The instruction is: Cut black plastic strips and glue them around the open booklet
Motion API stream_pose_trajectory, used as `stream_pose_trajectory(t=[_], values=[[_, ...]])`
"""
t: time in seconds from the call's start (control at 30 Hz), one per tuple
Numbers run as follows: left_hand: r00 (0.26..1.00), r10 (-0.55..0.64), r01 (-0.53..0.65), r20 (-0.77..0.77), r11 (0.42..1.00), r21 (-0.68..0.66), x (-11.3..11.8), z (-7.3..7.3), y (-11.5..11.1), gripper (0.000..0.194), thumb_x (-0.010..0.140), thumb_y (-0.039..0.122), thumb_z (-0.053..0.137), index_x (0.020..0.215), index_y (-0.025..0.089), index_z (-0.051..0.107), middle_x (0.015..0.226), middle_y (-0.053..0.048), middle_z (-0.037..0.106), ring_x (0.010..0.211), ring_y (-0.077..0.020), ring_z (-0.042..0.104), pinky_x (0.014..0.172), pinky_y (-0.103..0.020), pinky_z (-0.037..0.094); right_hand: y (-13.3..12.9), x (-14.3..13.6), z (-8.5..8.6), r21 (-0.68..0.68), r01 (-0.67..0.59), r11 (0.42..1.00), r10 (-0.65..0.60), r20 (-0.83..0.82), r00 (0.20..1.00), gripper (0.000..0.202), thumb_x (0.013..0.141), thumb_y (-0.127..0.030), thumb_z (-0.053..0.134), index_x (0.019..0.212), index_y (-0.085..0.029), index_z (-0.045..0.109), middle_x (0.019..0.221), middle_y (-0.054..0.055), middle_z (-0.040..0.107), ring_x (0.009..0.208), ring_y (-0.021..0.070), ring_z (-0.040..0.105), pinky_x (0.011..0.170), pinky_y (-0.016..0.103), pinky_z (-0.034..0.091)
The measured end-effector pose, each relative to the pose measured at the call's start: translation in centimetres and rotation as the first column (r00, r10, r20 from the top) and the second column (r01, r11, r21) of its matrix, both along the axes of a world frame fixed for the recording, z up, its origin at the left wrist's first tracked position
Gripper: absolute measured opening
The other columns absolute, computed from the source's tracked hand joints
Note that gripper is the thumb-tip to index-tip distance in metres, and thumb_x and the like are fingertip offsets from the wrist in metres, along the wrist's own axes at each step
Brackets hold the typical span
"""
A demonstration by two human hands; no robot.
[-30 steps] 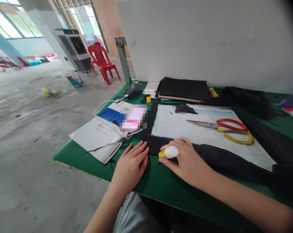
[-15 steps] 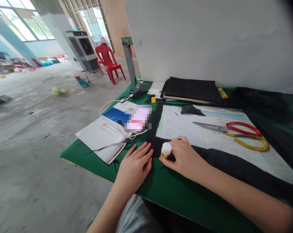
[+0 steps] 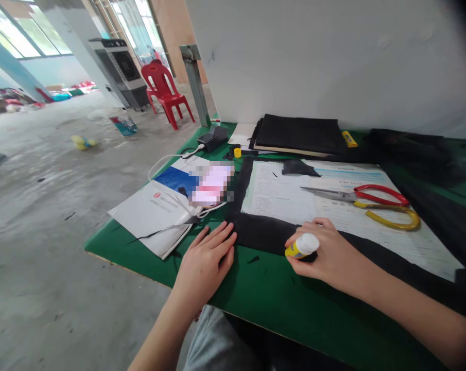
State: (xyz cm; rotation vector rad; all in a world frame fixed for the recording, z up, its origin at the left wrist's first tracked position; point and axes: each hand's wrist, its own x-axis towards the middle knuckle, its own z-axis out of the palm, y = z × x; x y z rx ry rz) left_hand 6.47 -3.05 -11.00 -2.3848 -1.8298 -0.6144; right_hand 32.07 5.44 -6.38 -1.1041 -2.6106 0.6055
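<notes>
My right hand point(image 3: 321, 247) is closed around a yellow glue stick point(image 3: 302, 246) with a white end, tilted over the near edge of black fabric point(image 3: 259, 233). My left hand point(image 3: 205, 260) lies flat, fingers spread, on the green table with its fingertips at the fabric's left corner. The fabric borders printed sheets point(image 3: 282, 198). Scissors point(image 3: 348, 196) with one red and one yellow handle rest on the sheets, near a small black scrap point(image 3: 300, 167).
Left of the sheets are a white and blue booklet point(image 3: 155, 216), a phone point(image 3: 213, 183) with a white cable, and a black adapter point(image 3: 213, 138). A black stack point(image 3: 298, 135) and yellow cap point(image 3: 238, 152) lie farther back. A red chair point(image 3: 165, 90) stands on the floor.
My right hand has moved right along the fabric's near edge with the glue stick, which now tilts more. My left hand stays by the fabric corner. The view has shifted slightly.
</notes>
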Motion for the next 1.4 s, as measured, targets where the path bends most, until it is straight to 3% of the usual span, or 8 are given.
stream_pose_trajectory(t=[0.2,0.4,0.57,0.73,0.9,1.03,1.17,1.4], values=[[1.000,-0.015,0.015,-0.015,1.000,-0.008,-0.2,-0.2,-0.2,0.032,0.096,0.022,0.044,0.122,0.021,0.061,0.136,-0.004,0.059,0.128,-0.0220,0.052,0.106,-0.050,0.045,0.2,2.3,-0.8,-0.003,0.082,0.997,-0.082,-0.001,0.997,0.006,0.072,-0.021,0.059,0.069,-0.023,0.054,0.075,0.000,0.061,0.080,0.0194,0.056,0.084,0.041,0.038],[0.999,-0.032,0.032,-0.009,0.999,-0.029,-0.4,-0.5,-0.2,0.033,0.096,0.025,0.044,0.127,0.020,0.054,0.139,-0.006,0.056,0.133,-0.0224,0.047,0.108,-0.050,0.043,0.7,2.2,-0.6,-0.031,0.060,0.998,-0.059,0.030,0.998,0.017,0.068,-0.017,0.057,0.064,-0.021,0.041,0.066,-0.003,0.052,0.067,0.0148,0.049,0.085,0.041,0.037],[0.999,-0.003,0.005,0.046,0.999,-0.048,-0.3,-0.5,-0.1,0.034,0.096,0.028,0.046,0.128,0.019,0.051,0.139,-0.008,0.055,0.136,-0.0219,0.042,0.110,-0.047,0.041,0.9,2.2,-0.7,-0.041,0.099,0.994,-0.097,0.042,0.994,0.020,0.070,-0.020,0.057,0.064,-0.022,0.038,0.064,-0.001,0.048,0.070,0.0177,0.048,0.074,0.038,0.040],[1.000,-0.013,0.013,0.019,1.000,-0.014,-0.3,-0.3,-0.2,0.040,0.096,0.027,0.046,0.135,0.020,0.046,0.142,-0.006,0.052,0.139,-0.0233,0.037,0.109,-0.048,0.040,0.0,1.3,0.0,-0.026,0.144,0.989,-0.147,-0.199,0.969,0.013,0.079,-0.027,0.058,0.070,-0.022,0.049,0.070,-0.001,0.057,0.074,0.0178,0.054,0.080,0.038,0.041],[0.996,-0.069,0.076,-0.065,0.991,0.109,-0.2,0.1,-0.2,0.033,0.094,0.021,0.049,0.126,0.023,0.055,0.132,-0.003,0.062,0.131,-0.0262,0.047,0.110,-0.055,0.034,-1.8,-1.3,0.3,-0.060,0.130,0.990,-0.143,-0.401,0.905,0.010,0.083,-0.032,0.062,0.086,-0.023,0.057,0.088,-0.001,0.066,0.087,0.0176,0.060,0.085,0.036,0.041],[0.989,-0.133,0.138,-0.062,0.985,0.102,-0.3,0.1,-0.2,0.028,0.094,0.019,0.048,0.119,0.023,0.060,0.127,-0.003,0.065,0.123,-0.0244,0.057,0.108,-0.054,0.036,-2.1,-3.7,-0.7,-0.015,0.004,1.000,-0.008,-0.286,0.958,0.013,0.087,-0.034,0.058,0.088,-0.021,0.056,0.089,0.001,0.066,0.089,0.0180,0.059,0.087,0.037,0.039],[0.991,-0.131,0.132,-0.025,0.989,0.067,-0.4,-0.1,-0.1,0.027,0.095,0.020,0.046,0.116,0.023,0.063,0.125,-0.004,0.066,0.120,-0.0244,0.059,0.107,-0.055,0.040,-1.2,-4.7,-1.6,0.078,-0.002,0.997,0.014,-0.158,0.987,0.014,0.085,-0.028,0.055,0.076,-0.020,0.049,0.075,0.001,0.060,0.077,0.0164,0.056,0.085,0.038,0.037],[0.995,-0.100,0.100,0.017,0.995,0.027,-0.2,0.2,-0.1,0.027,0.094,0.020,0.047,0.114,0.023,0.065,0.126,-0.003,0.066,0.121,-0.0250,0.059,0.107,-0.056,0.042,-0.9,-1.2,-1.3,0.090,0.058,0.994,-0.051,-0.088,0.995,0.007,0.080,-0.022,0.054,0.074,-0.021,0.051,0.072,0.000,0.061,0.071,0.0167,0.056,0.084,0.040,0.037]])
